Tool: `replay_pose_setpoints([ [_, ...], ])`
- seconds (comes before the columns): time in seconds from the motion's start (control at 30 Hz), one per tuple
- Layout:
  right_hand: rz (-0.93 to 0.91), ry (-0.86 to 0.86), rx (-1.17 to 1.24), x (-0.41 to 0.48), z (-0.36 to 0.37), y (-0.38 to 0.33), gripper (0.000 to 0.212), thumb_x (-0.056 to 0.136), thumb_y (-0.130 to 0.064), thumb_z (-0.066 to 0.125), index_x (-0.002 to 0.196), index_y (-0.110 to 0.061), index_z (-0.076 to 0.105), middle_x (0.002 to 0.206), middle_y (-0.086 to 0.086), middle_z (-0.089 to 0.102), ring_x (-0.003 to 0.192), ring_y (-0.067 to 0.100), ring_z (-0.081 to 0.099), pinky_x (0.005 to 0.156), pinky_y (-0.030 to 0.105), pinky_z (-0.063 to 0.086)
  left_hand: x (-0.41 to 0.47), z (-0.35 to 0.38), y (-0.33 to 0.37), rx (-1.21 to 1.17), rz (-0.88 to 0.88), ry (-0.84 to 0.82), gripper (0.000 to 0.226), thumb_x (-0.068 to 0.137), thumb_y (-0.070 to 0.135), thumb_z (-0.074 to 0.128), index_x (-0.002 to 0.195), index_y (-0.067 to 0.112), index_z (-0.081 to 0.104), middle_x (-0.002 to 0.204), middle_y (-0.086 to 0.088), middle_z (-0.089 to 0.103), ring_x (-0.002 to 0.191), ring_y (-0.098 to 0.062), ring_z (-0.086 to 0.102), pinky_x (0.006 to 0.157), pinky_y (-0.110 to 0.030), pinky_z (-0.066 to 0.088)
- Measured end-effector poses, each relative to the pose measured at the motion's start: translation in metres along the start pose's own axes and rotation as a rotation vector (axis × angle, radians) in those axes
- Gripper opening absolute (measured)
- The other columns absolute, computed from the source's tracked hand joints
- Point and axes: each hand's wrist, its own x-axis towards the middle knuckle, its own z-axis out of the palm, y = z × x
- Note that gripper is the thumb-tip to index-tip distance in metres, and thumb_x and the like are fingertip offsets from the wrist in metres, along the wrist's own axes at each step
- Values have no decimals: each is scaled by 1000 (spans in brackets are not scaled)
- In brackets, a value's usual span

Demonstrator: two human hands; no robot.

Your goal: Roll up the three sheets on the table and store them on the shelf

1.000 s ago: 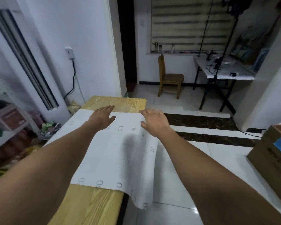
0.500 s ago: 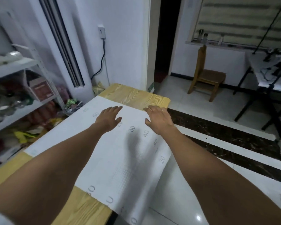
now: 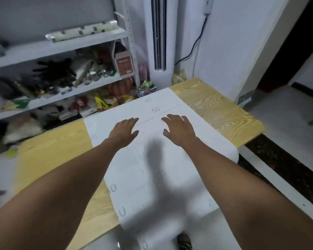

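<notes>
A white sheet [image 3: 172,170] printed with grey numbers and a fine grid lies flat across the light wooden table [image 3: 219,112]; its near end hangs over the table's front edge. Both of my hands lie palm down on the sheet, side by side near its far part. My left hand [image 3: 124,131] has its fingers straight and spread. My right hand [image 3: 178,129] has its fingers spread and slightly bent, tips on the sheet. A thin line crosses the sheet just beyond my fingertips. On the grey shelf [image 3: 76,43] at the upper left rests a rolled patterned sheet [image 3: 83,30].
The lower shelves are crowded with a red-brown box [image 3: 124,64], jars and packets. A white floor-standing air conditioner [image 3: 159,38] stands behind the table, with a cable down the wall. A dark doorway is at the right. Tiled floor runs along the table's right side.
The view has swung left, bringing the shelf into sight and losing the chair and desk. Both hands stay flat on the sheet in about the same spot.
</notes>
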Motion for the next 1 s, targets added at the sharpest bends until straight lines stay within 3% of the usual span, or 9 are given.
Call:
replay_pose_setpoints([
  [0.4,-282,-178,54,58,80,22,50,98,-35,38,146,-21,31,150,1,33,134,20,35,111,37,21,4,84,8,-88,-251,-118,58,98,38,37,150,24,13,157,0,17,143,-21,20,118,-36,14],
  [0.8,-350,-249,58,95,160,33,51,99,-36,38,146,-22,29,149,0,34,130,21,40,108,37,27,16,156,12,-177,-356,-206,61,98,37,39,150,24,11,159,2,9,145,-19,13,119,-35,11],
  [1.0,-398,-235,150,87,175,47,51,99,-36,39,147,-20,29,153,1,31,136,20,34,110,35,27,20,176,31,-255,-402,-367,91,84,57,55,150,30,-2,158,0,-12,147,-25,-5,118,-49,6],
])
